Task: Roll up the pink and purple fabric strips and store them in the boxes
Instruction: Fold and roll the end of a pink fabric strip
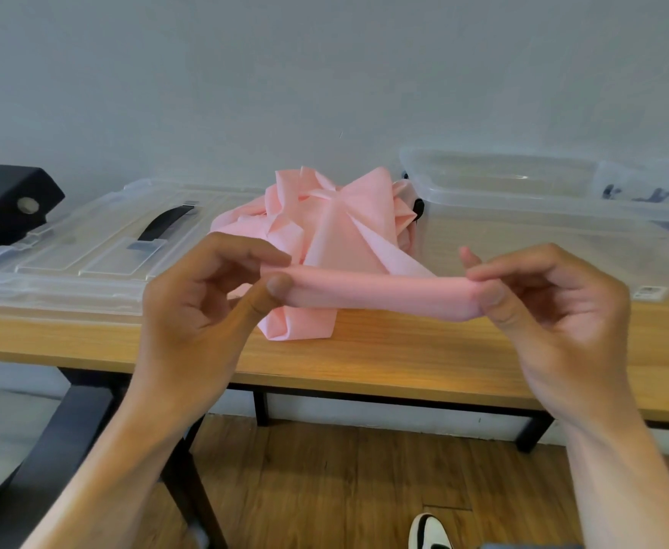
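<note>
The pink fabric strip (380,291) is held stretched above the front edge of the wooden table (384,362), its near end wound into a short horizontal roll; the loose remainder is heaped in crumpled folds on the table behind. The roll is pinched at its left end by the left hand (206,307), thumb below and fingertips above, and at its right end by the right hand (554,311) in the same manner. The cloth is judged light, thin and limp, creasing readily and somewhat slippery, so the roll is expected to loosen unless both ends are kept pinched; hold is best taken at the roll's two ends, with the free length fed from the heap. A clear box lid (87,251) with a dark handle is seen left of the heap, and an open clear box (523,200) to its right. No purple strip can be made out. The total length of the strip is hidden in the heap. The box contents at far right are too blurred to identify. A black object (4,204) at the left edge is cut off.
</note>
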### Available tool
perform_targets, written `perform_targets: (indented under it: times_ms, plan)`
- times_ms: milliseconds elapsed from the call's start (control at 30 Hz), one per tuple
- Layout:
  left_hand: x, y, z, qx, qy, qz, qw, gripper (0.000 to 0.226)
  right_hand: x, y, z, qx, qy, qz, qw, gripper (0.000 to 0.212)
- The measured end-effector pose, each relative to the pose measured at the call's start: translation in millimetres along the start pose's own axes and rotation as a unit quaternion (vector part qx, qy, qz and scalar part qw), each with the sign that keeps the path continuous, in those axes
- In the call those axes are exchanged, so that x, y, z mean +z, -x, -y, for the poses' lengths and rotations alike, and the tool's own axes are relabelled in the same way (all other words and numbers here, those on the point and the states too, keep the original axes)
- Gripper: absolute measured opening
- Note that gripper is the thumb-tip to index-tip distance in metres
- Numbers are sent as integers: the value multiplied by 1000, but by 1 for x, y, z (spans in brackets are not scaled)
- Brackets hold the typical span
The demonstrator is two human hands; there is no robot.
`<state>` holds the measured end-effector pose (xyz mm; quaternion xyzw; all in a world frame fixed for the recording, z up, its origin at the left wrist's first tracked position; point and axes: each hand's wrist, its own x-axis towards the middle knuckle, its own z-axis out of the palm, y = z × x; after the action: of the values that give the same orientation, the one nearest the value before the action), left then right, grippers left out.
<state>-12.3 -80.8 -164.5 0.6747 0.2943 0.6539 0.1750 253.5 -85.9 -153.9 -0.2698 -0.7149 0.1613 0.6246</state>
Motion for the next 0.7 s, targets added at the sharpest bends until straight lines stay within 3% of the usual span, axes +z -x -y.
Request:
perform_targets:
  times_ms: [233,367,500,600,700]
  plan:
    - [7,5,0,12,16,6,1000,16,5,-2,3,-10,12,-9,1000,11]
    - [11,6,0,-41,80,22,996,9,3,-2,0,26,40,-5,999,16]
    - [10,7,-2,-120,91,54,987,4,1,-3,0,164,-14,21,986,7]
    - [10,6,-2,-168,86,77,979,6,1,-2,0,293,-76,30,953,5]
    - [10,6,-1,-182,76,70,978,6,1,-1,-1,361,-110,35,925,8]
